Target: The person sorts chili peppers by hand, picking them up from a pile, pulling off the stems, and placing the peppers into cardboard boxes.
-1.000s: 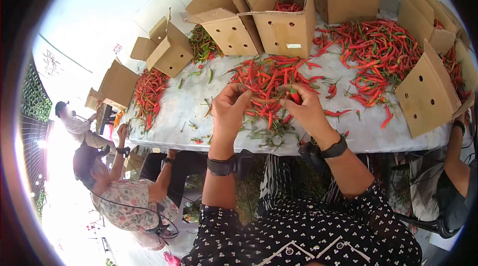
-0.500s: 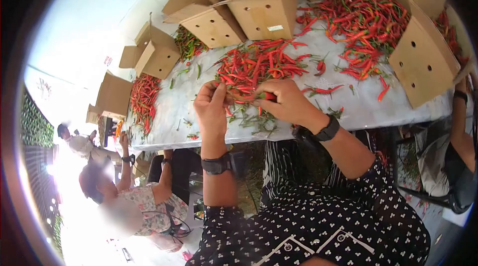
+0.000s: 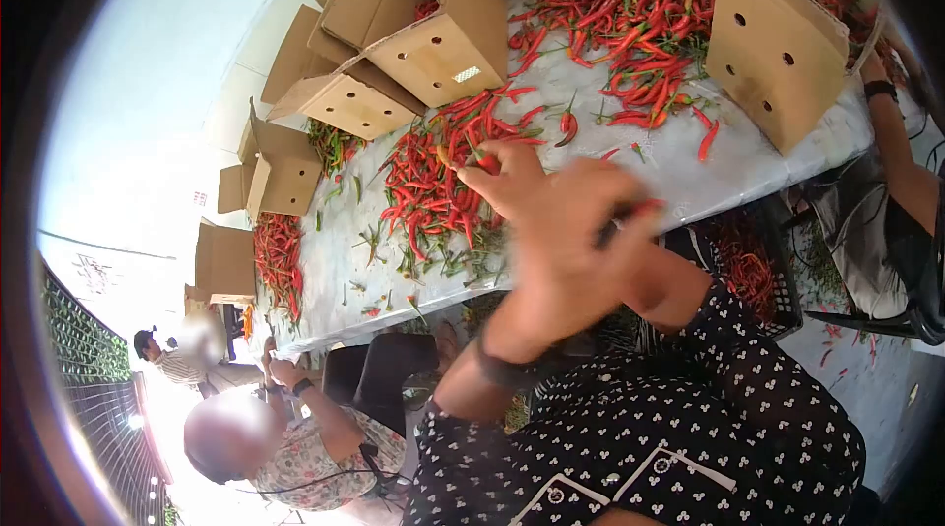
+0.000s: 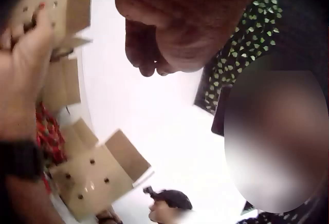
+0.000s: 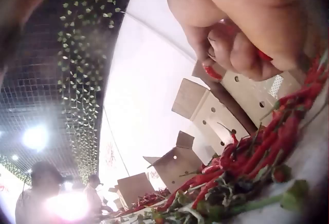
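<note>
My right hand [image 3: 512, 182] is over the chili pile, pinching a red chili pepper [image 3: 486, 163] at its fingertips. In the right wrist view a red tip [image 5: 212, 72] pokes out below its curled fingers, and more red shows within the grip. My left hand [image 3: 571, 241], blurred, crosses over the right forearm toward the right, fingers bent. A small red chili pepper [image 3: 647, 205] shows at its fingertips. The left wrist view has that hand [image 4: 190, 23] dark, its fingers curled. Beneath the right hand lies a heap of red chilies [image 3: 433, 186] with loose green stems around it.
Cardboard boxes [image 3: 433, 54] with round holes line the table's far side. A larger chili heap [image 3: 640, 14] lies at the right, beside another box [image 3: 778, 44]. Below the table edge stands a black crate [image 3: 787, 300] holding red chilies. A person in a floral shirt [image 3: 335, 457] sits at the left.
My left hand has left its place beside the right hand and swung right, across the right forearm. The head view has turned toward the right, bringing the black crate into sight.
</note>
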Tool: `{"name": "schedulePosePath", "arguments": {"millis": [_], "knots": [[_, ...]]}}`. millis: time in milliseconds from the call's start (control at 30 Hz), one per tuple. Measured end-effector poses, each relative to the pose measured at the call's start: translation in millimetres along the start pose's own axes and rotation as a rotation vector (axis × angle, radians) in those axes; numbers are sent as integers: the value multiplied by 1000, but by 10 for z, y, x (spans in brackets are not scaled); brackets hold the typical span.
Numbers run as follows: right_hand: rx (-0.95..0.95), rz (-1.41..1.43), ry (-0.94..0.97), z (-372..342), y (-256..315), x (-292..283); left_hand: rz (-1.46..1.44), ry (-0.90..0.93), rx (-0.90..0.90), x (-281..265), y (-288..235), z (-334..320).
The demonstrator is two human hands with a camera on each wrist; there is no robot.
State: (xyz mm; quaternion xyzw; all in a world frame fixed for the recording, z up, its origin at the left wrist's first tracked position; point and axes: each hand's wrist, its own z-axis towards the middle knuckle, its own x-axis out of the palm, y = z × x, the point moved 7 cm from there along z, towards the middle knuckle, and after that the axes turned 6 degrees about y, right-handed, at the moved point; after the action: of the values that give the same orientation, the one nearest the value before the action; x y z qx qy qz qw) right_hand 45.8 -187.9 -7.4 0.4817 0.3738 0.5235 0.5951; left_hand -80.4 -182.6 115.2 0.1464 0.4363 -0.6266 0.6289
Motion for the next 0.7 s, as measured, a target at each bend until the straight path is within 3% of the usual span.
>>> {"name": "schedulePosePath", "arguments": {"millis": [67, 100, 167, 200, 233, 267, 300, 333, 367, 433, 467, 500, 567, 600, 667, 700], "knots": [[93, 86, 56, -50, 65, -26, -551, 183, -226, 469, -64, 132], [86, 84, 59, 2, -97, -45, -547, 179, -222, 457, -38, 158], [-404, -170, -124, 78, -181, -112, 1, -20, 34, 163, -79, 184], [25, 143, -187, 22, -40, -233, 82, -120, -52, -4, 145, 115], [24, 151, -190, 35, -13, -269, 161, -221, -141, -180, 419, -3], [-7, 230, -85, 69, 23, -236, 95, -423, -377, -356, 806, -197], [-40, 307, 21, 94, 52, -184, -104, -513, -525, -481, 1058, -279], [-265, 243, -65, 75, 232, -216, -305, -600, -672, -572, 1273, -387], [-263, 247, -64, 32, 244, -199, -301, -599, -676, -668, 1367, -456], [-134, 183, 76, -42, 316, -106, -692, -386, -830, -509, 1648, -558], [-235, 54, 63, -59, 350, -92, -688, -337, -872, -470, 1687, -619], [-238, 51, 58, -85, 371, -86, -690, -334, -866, -454, 1681, -629], [-22, 215, 125, -105, 270, -29, -300, -361, -741, -537, 1563, -579], [-27, 213, 119, -85, 246, -37, -302, -358, -734, -499, 1488, -559], [-36, 202, 25, -38, 57, -73, 359, -397, -415, -563, 925, -357], [-31, 201, 19, 44, -154, -12, 302, -396, -379, -497, 790, -303]]}}
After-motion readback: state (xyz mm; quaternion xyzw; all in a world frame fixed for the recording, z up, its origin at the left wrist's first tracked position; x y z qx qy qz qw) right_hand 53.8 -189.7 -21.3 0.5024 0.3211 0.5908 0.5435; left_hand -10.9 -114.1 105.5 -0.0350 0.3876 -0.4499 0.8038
